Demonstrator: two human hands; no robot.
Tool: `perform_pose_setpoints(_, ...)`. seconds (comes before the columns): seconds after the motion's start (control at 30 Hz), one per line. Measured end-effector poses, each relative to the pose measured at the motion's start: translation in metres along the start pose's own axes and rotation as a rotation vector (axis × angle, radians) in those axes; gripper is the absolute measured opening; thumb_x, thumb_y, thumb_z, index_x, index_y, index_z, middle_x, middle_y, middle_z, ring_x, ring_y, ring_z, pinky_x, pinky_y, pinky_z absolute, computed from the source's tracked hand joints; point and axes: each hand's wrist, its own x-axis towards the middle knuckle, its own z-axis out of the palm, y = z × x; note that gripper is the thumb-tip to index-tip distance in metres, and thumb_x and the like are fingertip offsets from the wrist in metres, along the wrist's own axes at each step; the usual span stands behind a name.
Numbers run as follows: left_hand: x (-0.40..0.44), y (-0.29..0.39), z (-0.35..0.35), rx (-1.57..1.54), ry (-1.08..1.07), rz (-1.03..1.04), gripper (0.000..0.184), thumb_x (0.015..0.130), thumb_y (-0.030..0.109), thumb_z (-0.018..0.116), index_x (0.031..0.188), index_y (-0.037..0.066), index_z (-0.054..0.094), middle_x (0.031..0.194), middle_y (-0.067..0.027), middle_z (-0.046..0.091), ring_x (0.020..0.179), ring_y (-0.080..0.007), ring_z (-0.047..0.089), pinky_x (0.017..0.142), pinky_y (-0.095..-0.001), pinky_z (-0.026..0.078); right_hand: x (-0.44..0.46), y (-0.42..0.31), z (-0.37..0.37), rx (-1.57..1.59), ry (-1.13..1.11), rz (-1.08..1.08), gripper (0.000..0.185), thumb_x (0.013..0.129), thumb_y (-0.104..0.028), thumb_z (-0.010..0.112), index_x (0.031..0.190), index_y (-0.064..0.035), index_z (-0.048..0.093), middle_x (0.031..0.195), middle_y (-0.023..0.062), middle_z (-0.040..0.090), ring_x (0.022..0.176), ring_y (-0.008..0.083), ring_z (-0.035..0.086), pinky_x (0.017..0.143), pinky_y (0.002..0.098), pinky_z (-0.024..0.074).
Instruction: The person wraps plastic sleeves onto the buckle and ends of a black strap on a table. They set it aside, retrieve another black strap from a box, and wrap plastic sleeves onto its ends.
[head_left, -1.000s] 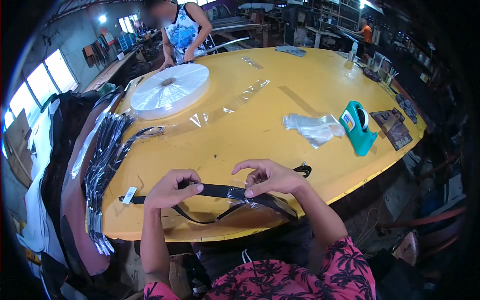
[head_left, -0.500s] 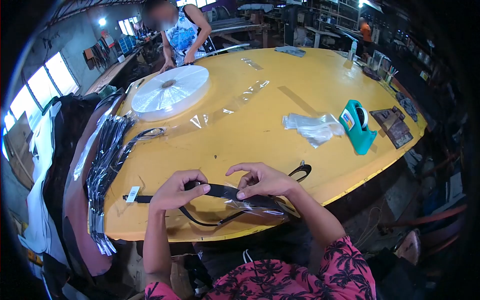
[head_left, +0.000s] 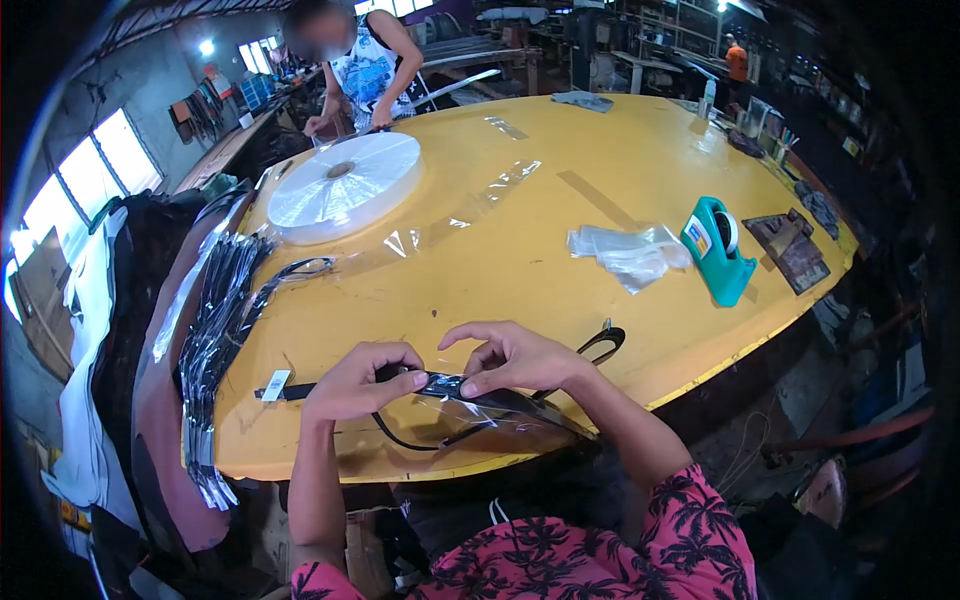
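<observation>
At the near edge of the yellow table, a black strap [head_left: 447, 387] stretches between my two hands. My left hand [head_left: 362, 382] pinches it between thumb and fingers. A little to the right, my right hand [head_left: 520, 358] grips the strap with thumb and bent fingers, its index finger raised. Shiny clear plastic film [head_left: 480, 408] lies over the strap between the hands and hangs below the right one. A white tag [head_left: 274, 386] is on the strap's left end. One thin loop of the strap droops under my hands, and another loop [head_left: 603, 345] with a metal piece sticks out at right.
On the yellow table [head_left: 480, 290] are a big clear plastic roll [head_left: 345, 190], a pile of wrapped black straps [head_left: 215, 330], cut clear sleeves [head_left: 630, 255] and a green tape dispenser [head_left: 718, 250]. Across the table stands another person [head_left: 370, 75], hands near the roll.
My right hand has shifted left toward my left hand, and shiny film now covers the strap between them. The other person's hand by the roll has moved left.
</observation>
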Motion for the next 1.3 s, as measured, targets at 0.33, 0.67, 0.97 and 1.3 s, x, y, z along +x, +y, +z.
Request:
perform_pose_setpoints(0.33, -0.002, 0.021, 0.014, 0.238, 0.168, 0.015, 0.045, 0.110, 0.041, 0.045, 0.098, -0.001, 0.059, 0.069, -0.0088, 0.055, 0.065, -0.0172, 0.055, 0.063, -0.0336, 0.044, 0.015, 0.003, 0.006, 0.089, -0.076, -0.040, 0.065, 0.088, -0.016, 0.082, 0.142, -0.0038, 0.047, 0.083, 0.0062, 0.071, 0.079, 0.0099, 0.064, 0.074, 0.0253, 0.0472)
perform_pose_setpoints(0.67, -0.002, 0.028, 0.014, 0.313, 0.200, -0.037, 0.039, 0.106, 0.031, 0.054, 0.088, -0.004, 0.057, 0.067, -0.0125, 0.051, 0.063, -0.0184, 0.048, 0.061, -0.0375, 0.041, 0.017, 0.002, 0.021, 0.127, 0.044, -0.129, 0.077, 0.090, -0.016, 0.080, 0.150, -0.0019, 0.034, 0.087, 0.0086, 0.070, 0.081, 0.0113, 0.064, 0.073, 0.0256, 0.0482)
perform_pose_setpoints(0.97, 0.004, -0.013, -0.031, 0.325, 0.401, 0.029, 0.036, 0.108, 0.025, 0.050, 0.084, -0.001, 0.047, 0.069, -0.0065, 0.038, 0.067, -0.0143, 0.037, 0.061, -0.0340, 0.037, -0.085, -0.024, -0.044, -0.168, 0.094, 0.199, 0.067, 0.094, -0.020, 0.077, 0.149, -0.0092, 0.041, 0.088, 0.0045, 0.068, 0.079, 0.0093, 0.063, 0.066, 0.0267, 0.0497)
perform_pose_setpoints(1.3, 0.034, -0.031, -0.027, 0.306, 0.671, 0.132, 0.038, 0.110, 0.026, 0.048, 0.084, -0.001, 0.046, 0.068, -0.0069, 0.035, 0.067, -0.0136, 0.033, 0.060, -0.0334, 0.035, -0.112, -0.088, -0.127, -0.111, -0.033, 0.294, 0.077, 0.088, -0.005, 0.075, 0.155, -0.0094, 0.037, 0.092, 0.0096, 0.069, 0.083, 0.0124, 0.067, 0.072, 0.0260, 0.0535)
